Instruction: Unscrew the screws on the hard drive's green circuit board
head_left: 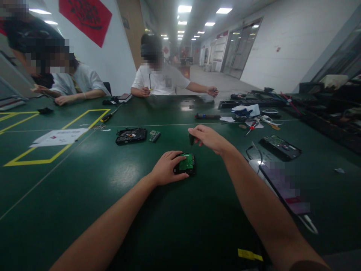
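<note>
A black hard drive (186, 165) with a green circuit board facing up lies on the dark green table (113, 195) in front of me. My left hand (167, 168) rests on its left side, fingers curled around the edge and holding it down. My right hand (207, 138) hovers just above and behind the drive, closed around the dark handle of a screwdriver (191, 140) that points down toward the board.
Another opened drive (131, 135) and a small circuit board (154, 136) lie farther back. A drive (280, 146), cables and tools sit at the right. A paper (59, 137) lies inside yellow floor-tape lines at left. Two seated people work across the table.
</note>
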A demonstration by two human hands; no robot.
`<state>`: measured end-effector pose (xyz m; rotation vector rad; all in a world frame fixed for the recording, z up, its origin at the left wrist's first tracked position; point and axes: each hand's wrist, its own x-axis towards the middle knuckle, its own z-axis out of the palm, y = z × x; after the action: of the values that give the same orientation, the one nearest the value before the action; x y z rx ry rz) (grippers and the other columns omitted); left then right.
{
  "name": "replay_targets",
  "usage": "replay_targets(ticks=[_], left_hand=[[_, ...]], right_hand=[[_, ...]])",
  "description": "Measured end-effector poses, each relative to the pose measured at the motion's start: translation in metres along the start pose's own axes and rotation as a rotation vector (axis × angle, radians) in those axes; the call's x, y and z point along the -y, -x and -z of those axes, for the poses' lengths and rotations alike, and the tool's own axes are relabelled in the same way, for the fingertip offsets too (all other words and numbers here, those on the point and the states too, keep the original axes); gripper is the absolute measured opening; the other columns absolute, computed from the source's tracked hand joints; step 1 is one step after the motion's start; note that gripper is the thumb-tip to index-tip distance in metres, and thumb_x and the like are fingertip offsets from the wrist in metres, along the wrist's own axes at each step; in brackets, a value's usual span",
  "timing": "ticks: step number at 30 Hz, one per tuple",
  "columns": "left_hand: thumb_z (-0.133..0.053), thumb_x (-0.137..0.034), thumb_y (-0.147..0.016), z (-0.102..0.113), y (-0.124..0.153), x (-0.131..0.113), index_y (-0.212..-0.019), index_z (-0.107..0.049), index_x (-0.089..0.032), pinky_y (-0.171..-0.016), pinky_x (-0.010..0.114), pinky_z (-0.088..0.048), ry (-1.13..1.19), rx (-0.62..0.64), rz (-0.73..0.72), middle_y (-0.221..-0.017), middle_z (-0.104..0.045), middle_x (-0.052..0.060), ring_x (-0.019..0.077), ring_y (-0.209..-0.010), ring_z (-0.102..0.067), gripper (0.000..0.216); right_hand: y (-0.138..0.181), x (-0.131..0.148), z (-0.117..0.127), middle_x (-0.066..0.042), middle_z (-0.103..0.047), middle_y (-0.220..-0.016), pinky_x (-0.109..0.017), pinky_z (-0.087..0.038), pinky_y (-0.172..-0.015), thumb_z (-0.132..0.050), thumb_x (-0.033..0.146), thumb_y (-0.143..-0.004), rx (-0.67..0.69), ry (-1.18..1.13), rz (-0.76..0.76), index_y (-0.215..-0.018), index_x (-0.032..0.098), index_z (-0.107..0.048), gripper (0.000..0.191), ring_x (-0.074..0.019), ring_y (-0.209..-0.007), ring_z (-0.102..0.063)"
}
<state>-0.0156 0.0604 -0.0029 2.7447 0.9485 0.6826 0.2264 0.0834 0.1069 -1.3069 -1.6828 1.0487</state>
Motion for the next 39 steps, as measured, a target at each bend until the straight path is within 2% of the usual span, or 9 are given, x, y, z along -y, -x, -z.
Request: replay_targets(ticks=[4,7,12,16,22,26,30,33,39], left_hand=[[-0.070,-0.070,-0.083,0.000,0.000,0.000,-0.143,-0.059,-0.028,-0.113,0.057,-0.044,0.006,0.000,-0.003,-0.146,-0.057,0.013,0.0362,-0.134,-0.054,0.074],[-0.071,-0.069,-0.083,-0.001,0.000,0.000,-0.142,-0.059,-0.028,-0.113,0.057,-0.043,0.009,-0.001,-0.003,-0.146,-0.057,0.013,0.0364,-0.134,-0.054,0.073],[-0.070,-0.070,-0.084,-0.001,0.000,0.001,-0.143,-0.058,-0.028,-0.113,0.057,-0.043,-0.008,0.005,-0.009,-0.147,-0.057,0.013,0.0361,-0.135,-0.054,0.073],[-0.069,-0.070,-0.085,-0.001,0.000,0.002,-0.143,-0.058,-0.027,-0.113,0.056,-0.043,-0.013,0.008,-0.015,-0.147,-0.056,0.013,0.0358,-0.135,-0.054,0.073],[-0.071,-0.069,-0.084,-0.002,0.001,0.003,-0.144,-0.057,-0.029,-0.113,0.057,-0.043,0.000,0.002,-0.011,-0.147,-0.057,0.012,0.0364,-0.135,-0.054,0.073],[-0.071,-0.070,-0.084,-0.002,0.001,0.003,-0.143,-0.058,-0.028,-0.113,0.056,-0.043,0.000,-0.006,-0.007,-0.147,-0.057,0.013,0.0361,-0.135,-0.054,0.074],[-0.070,-0.070,-0.084,-0.002,0.001,0.002,-0.143,-0.058,-0.028,-0.113,0.056,-0.043,-0.001,-0.004,-0.010,-0.147,-0.057,0.013,0.0357,-0.135,-0.054,0.073],[-0.070,-0.070,-0.084,-0.002,0.001,0.002,-0.143,-0.058,-0.028,-0.113,0.057,-0.043,0.000,-0.001,-0.006,-0.147,-0.056,0.013,0.0366,-0.135,-0.053,0.074],[-0.070,-0.070,-0.084,-0.001,0.000,0.001,-0.143,-0.058,-0.027,-0.113,0.057,-0.043,-0.001,-0.001,-0.004,-0.147,-0.056,0.013,0.0366,-0.135,-0.054,0.074]], right_hand=[[0.003,0.005,0.000,-0.005,-0.070,-0.084,-0.030,-0.048,-0.055,-0.065,0.051,-0.095,0.076,-0.111,-0.003,-0.086,0.024,-0.063,0.029,-0.0175,-0.067,-0.065],[0.005,0.010,0.000,-0.006,-0.072,-0.089,-0.029,-0.050,-0.056,-0.064,0.041,-0.096,0.102,-0.163,-0.007,-0.090,0.023,-0.069,0.020,-0.0166,-0.067,-0.067],[0.008,0.018,-0.001,-0.006,-0.076,-0.102,-0.024,-0.043,-0.048,-0.061,0.033,-0.096,0.122,-0.098,0.021,-0.097,0.022,-0.076,0.019,-0.0140,-0.068,-0.064],[0.008,0.019,-0.001,-0.007,-0.077,-0.103,-0.021,-0.040,-0.046,-0.061,0.024,-0.093,0.120,-0.092,0.034,-0.098,0.020,-0.072,0.013,-0.0111,-0.064,-0.060],[0.007,0.017,-0.003,-0.007,-0.075,-0.097,-0.023,-0.042,-0.043,-0.064,0.025,-0.093,0.071,-0.177,-0.004,-0.094,0.021,-0.058,0.008,-0.0112,-0.057,-0.061],[0.008,0.019,-0.002,-0.005,-0.073,-0.090,-0.022,-0.044,-0.048,-0.062,0.021,-0.092,0.090,-0.166,0.013,-0.095,0.019,-0.068,0.007,-0.0114,-0.061,-0.062],[0.008,0.021,-0.001,-0.005,-0.075,-0.100,-0.021,-0.041,-0.048,-0.057,0.019,-0.092,0.102,-0.116,0.042,-0.097,0.020,-0.076,0.019,-0.0101,-0.063,-0.058],[0.009,0.021,-0.001,-0.005,-0.075,-0.104,-0.021,-0.039,-0.047,-0.057,0.019,-0.093,0.100,-0.107,0.065,-0.098,0.020,-0.077,0.020,-0.0095,-0.062,-0.056],[0.008,0.016,-0.003,-0.003,-0.068,-0.078,-0.021,-0.042,-0.046,-0.066,0.027,-0.094,0.031,-0.070,0.056,-0.094,0.018,-0.066,0.009,-0.0111,-0.059,-0.059]])
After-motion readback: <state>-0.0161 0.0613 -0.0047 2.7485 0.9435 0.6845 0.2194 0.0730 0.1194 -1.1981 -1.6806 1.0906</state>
